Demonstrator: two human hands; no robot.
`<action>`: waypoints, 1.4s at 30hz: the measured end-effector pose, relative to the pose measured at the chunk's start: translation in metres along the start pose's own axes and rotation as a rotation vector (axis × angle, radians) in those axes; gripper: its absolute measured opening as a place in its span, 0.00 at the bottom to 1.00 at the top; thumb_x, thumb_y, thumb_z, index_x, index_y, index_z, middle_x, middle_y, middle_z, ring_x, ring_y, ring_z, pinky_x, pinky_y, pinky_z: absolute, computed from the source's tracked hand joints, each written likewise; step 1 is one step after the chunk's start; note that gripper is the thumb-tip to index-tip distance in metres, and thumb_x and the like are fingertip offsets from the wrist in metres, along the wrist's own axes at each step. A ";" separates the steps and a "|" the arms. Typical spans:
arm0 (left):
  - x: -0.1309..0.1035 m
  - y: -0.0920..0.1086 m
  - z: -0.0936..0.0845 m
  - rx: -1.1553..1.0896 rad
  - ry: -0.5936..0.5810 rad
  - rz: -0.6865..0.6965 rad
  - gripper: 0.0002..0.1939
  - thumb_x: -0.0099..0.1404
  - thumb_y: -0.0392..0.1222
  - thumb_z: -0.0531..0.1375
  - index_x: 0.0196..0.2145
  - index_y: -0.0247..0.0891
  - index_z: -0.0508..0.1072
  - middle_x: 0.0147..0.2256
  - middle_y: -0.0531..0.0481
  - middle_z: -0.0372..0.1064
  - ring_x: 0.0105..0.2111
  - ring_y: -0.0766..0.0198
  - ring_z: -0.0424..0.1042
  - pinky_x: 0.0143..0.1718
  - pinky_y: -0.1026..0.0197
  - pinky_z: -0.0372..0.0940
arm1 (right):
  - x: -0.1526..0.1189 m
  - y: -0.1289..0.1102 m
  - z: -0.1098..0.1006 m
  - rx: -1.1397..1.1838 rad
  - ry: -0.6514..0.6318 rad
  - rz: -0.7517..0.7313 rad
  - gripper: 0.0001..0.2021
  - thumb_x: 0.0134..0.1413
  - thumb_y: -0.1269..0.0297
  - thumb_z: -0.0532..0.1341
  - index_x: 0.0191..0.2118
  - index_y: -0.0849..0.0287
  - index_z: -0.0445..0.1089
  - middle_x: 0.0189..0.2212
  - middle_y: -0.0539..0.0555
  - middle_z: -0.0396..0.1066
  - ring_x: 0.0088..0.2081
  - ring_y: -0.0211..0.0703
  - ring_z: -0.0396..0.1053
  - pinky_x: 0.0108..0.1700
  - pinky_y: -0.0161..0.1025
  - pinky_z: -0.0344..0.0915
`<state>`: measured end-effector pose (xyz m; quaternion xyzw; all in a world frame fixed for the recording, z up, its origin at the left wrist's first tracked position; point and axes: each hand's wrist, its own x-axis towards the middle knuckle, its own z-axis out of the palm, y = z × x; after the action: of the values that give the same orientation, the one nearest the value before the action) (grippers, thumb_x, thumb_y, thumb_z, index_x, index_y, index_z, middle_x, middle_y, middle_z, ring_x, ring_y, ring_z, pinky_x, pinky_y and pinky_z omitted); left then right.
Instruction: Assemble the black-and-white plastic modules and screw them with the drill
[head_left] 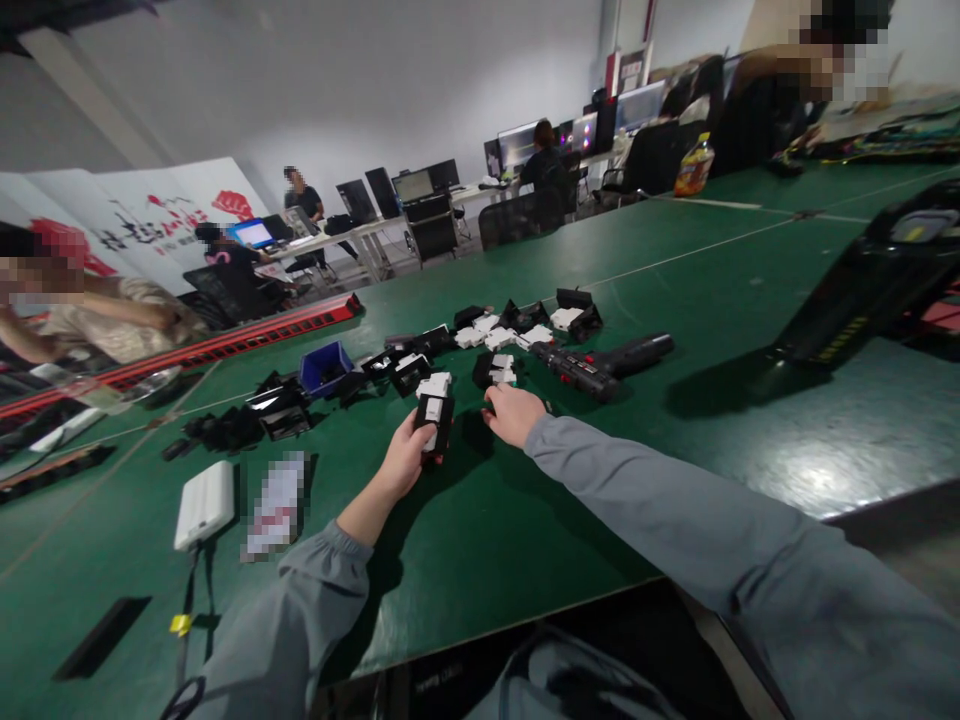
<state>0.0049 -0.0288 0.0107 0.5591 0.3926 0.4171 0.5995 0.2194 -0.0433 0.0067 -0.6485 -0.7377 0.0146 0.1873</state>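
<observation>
My left hand (405, 460) is wrapped around a black-and-white plastic part (433, 410), holding it upright above the green table. To its right, my right hand (516, 413) has its fingers curled together; whatever they may hold is hidden. Just beyond those fingertips is another black-and-white part (495, 370), and I cannot tell whether they touch it. A black cordless screwdriver (600, 368) lies to the right of that hand. Several loose white pieces (480, 330) and black housings (577, 312) are heaped behind both hands.
A blue bin (326, 368) stands among black parts at the left. Nearer me are a white power bank (206, 505) with a cable, a blurred packet (277, 505) and a black strip (103, 638). A black lamp-like device (862, 290) rises at right. Co-workers sit beyond the table (510, 540).
</observation>
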 end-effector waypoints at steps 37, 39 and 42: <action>-0.005 -0.001 0.003 0.344 -0.005 0.121 0.31 0.51 0.35 0.64 0.54 0.38 0.68 0.39 0.47 0.73 0.28 0.62 0.71 0.28 0.63 0.67 | -0.019 -0.041 -0.009 0.813 0.286 -0.369 0.07 0.56 0.66 0.62 0.41 0.55 0.73 0.45 0.56 0.65 0.51 0.46 0.63 0.57 0.49 0.60; -0.004 -0.002 0.004 0.365 0.013 0.158 0.31 0.50 0.36 0.65 0.54 0.38 0.68 0.43 0.46 0.72 0.36 0.57 0.73 0.35 0.60 0.68 | -0.019 -0.042 -0.009 0.832 0.292 -0.349 0.12 0.54 0.67 0.63 0.45 0.56 0.70 0.45 0.56 0.65 0.51 0.47 0.62 0.57 0.49 0.60; -0.004 -0.001 0.006 0.353 0.035 0.223 0.31 0.48 0.35 0.66 0.52 0.38 0.69 0.49 0.44 0.70 0.51 0.50 0.68 0.50 0.53 0.64 | -0.020 -0.044 -0.007 0.841 0.296 -0.314 0.14 0.52 0.69 0.63 0.46 0.56 0.68 0.46 0.57 0.64 0.52 0.48 0.62 0.57 0.49 0.59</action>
<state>0.0091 -0.0347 0.0102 0.6881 0.4056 0.4153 0.4354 0.1815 -0.0708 0.0195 -0.3920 -0.7223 0.1912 0.5367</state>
